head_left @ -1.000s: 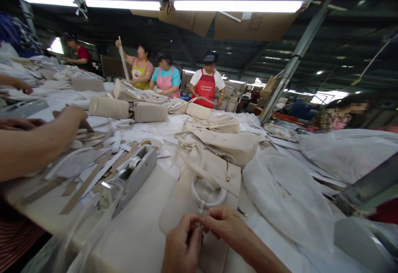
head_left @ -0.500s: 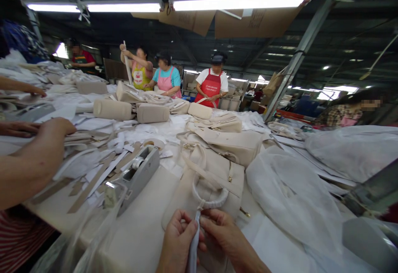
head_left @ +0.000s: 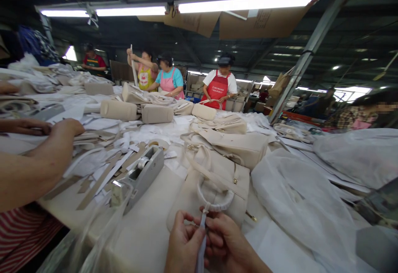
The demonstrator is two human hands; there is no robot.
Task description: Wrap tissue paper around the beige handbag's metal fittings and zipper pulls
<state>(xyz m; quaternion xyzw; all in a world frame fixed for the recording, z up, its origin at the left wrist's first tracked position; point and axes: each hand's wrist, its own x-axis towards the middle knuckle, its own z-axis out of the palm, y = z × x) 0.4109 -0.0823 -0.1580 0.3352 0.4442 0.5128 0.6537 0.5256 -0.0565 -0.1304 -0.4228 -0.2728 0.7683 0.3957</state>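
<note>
A beige handbag (head_left: pixel 230 173) lies on the table in front of me. Its round handle (head_left: pixel 228 200) is wrapped in white material. From a small loop on that handle, a narrow pale wrapped strap (head_left: pixel 201 246) runs down toward me. My left hand (head_left: pixel 185 242) is closed around the strap, thumb on top. My right hand (head_left: pixel 230 235) pinches at the strap just below the loop, fingers bent. Part of the right fingertips is hidden behind the strap.
A grey tape dispenser (head_left: pixel 146 175) stands left of the bag, near a co-worker's forearm (head_left: pixel 43 161). Crumpled translucent sheeting (head_left: pixel 298 198) lies to the right. More beige bags (head_left: pixel 158 114) and paper strips cover the table farther back. Several people work beyond it.
The view has shifted slightly, so the scene sits farther right. Both my hands stay at the strap below the loop, with a small shift of the fingers.
</note>
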